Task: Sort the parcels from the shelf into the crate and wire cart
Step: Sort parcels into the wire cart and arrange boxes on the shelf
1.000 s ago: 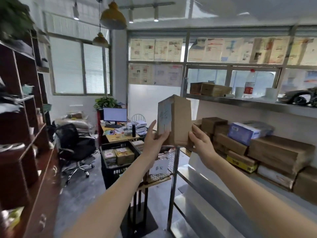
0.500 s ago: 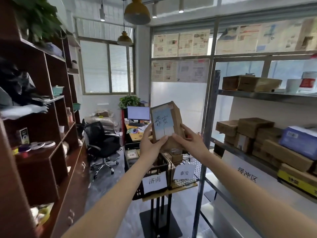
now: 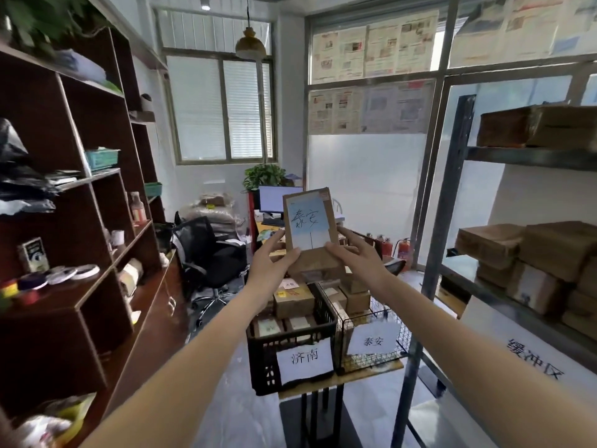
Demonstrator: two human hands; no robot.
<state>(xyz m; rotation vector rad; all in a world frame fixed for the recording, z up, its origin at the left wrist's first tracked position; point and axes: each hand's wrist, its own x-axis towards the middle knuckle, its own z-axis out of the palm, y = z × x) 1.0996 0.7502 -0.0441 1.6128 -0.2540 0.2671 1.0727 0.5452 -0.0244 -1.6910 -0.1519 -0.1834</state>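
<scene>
The parcel has come away from the metal shelf and now hangs in the air directly above the crate, held upright with its label turned full toward the camera; a second ago it was close to the shelf with only its side and a sliver of label showing, and half a second ago it was partway round. The left hand grips the parcel's lower left edge, thumb on the front face and fingers behind, and the right hand grips the lower right edge the same way, so both hands are closed on it. The view has swung with it: the shelf, which filled the right half before, now sits well to the right of the crate, and the crate and the wire cart just to its right have come into the centre below the hands. The handwritten label appears to read 泰安, which matches the paper tag on the cart and not the 济南 tag on the crate. My judgement is that the reading step is done and the sorting choice is made: this one belongs in the cart. Both bins already hold boxes, the cart's stacked fairly high, so the parcel will probably have to be set on top of those, slightly right of the crate, rather than dropped in.
</scene>
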